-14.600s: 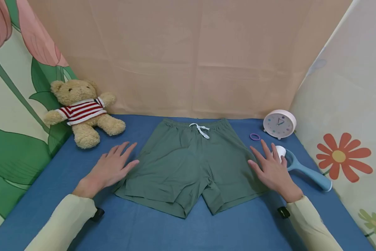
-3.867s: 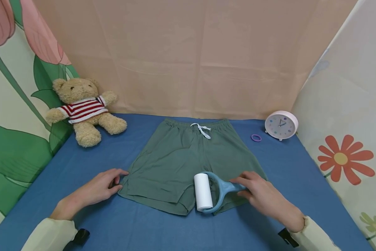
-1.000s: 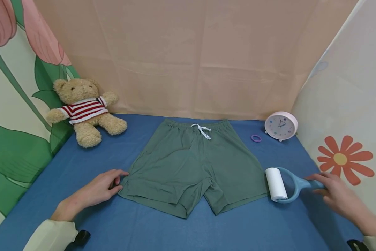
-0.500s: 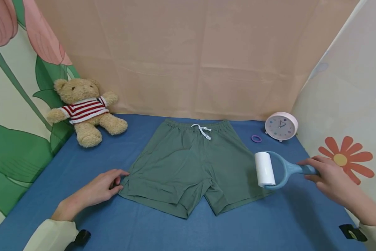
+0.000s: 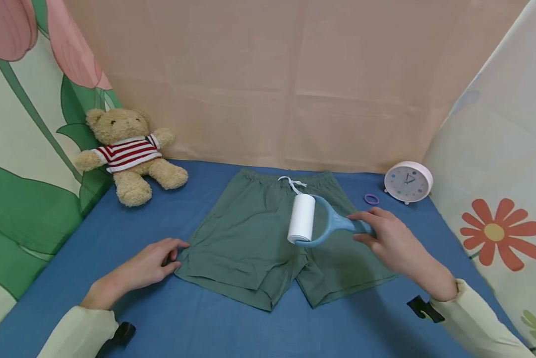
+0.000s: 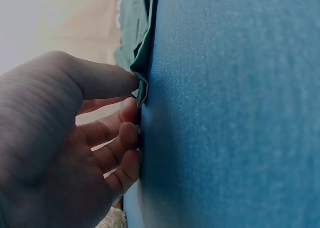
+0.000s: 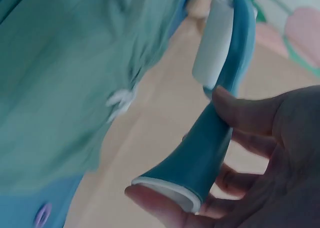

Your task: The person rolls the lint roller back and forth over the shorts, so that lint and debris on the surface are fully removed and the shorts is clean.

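Green shorts (image 5: 245, 238) lie spread on the blue-covered bench (image 5: 232, 333), waistband toward the beige backdrop (image 5: 268, 74), white drawstring (image 5: 292, 185) at its centre. Left hand (image 5: 140, 268): grip clamped on the shorts — thumb and forefinger pinch the near left corner of the hem. Right hand (image 5: 395, 243): grip clamped on the handle (image 5: 361, 226) of a blue lint roller (image 5: 338, 223), whose white cylinder (image 5: 301, 219) hangs over the middle of the shorts — apart from the cloth in the right wrist view. Far right: a purple ring (image 5: 371, 199) near a pink clock (image 5: 408, 182). Far left: a seated teddy bear (image 5: 131, 154) in a striped shirt.
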A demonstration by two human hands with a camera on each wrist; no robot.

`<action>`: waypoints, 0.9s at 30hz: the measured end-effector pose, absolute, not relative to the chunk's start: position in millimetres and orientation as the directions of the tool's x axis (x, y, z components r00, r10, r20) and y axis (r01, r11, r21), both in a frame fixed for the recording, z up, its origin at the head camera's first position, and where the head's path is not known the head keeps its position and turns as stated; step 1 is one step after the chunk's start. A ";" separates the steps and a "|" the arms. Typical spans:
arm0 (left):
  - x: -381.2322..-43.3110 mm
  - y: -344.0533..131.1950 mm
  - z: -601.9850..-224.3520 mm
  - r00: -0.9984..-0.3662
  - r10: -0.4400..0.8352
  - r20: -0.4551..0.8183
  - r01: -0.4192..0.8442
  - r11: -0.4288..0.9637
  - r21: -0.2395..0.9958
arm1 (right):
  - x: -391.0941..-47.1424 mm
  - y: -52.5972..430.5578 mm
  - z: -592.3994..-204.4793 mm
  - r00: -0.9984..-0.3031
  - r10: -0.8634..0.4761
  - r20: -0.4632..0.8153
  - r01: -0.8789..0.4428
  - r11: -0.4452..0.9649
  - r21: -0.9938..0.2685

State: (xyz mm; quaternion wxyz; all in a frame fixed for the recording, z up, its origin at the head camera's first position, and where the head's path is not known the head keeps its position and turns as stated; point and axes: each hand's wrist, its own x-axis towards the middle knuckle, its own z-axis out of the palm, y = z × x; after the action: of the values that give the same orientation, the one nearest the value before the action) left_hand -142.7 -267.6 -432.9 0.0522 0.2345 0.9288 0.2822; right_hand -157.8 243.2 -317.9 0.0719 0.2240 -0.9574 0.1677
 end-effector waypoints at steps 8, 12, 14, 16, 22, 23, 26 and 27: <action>-145.5 -267.0 -430.9 -0.878 0.476 0.047 0.420 0.722 0.550 | -157.2 177.0 -320.9 -0.883 -0.388 0.265 -0.465 0.806 -0.366; -146.1 -267.5 -432.6 -0.877 0.478 0.047 0.427 0.730 0.534 | -157.3 148.6 -321.2 -0.880 -0.394 0.266 -0.472 0.789 -0.394; -146.0 -267.5 -433.5 -0.880 0.473 0.050 0.426 0.737 0.524 | -158.6 134.6 -321.8 -0.878 -0.402 0.261 -0.477 0.783 -0.400; -145.9 -267.2 -433.7 -0.878 0.475 0.056 0.432 0.736 0.521 | -160.8 121.0 -323.5 -0.877 -0.409 0.252 -0.479 0.780 -0.402; -145.6 -265.9 -434.9 -0.879 0.474 0.060 0.434 0.739 0.515 | -174.3 87.0 -336.1 -0.880 -0.426 0.209 -0.475 0.780 -0.408; -145.5 -266.1 -435.5 -0.880 0.471 0.055 0.429 0.742 0.515 | -177.2 82.2 -338.9 -0.879 -0.431 0.203 -0.476 0.779 -0.409; -144.8 -266.9 -436.8 -0.882 0.469 0.052 0.425 0.740 0.521 | -184.9 68.0 -347.3 -0.877 -0.445 0.180 -0.478 0.782 -0.399; -144.6 -266.8 -436.9 -0.882 0.468 0.053 0.424 0.740 0.522 | -187.6 63.3 -350.4 -0.878 -0.448 0.170 -0.477 0.786 -0.392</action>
State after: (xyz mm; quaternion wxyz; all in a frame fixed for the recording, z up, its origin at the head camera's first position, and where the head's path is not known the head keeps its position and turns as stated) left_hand -144.6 -266.8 -436.9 0.0409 0.2395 0.9318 0.2698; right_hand -187.6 63.3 -350.4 0.0338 0.2448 -0.9445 0.2165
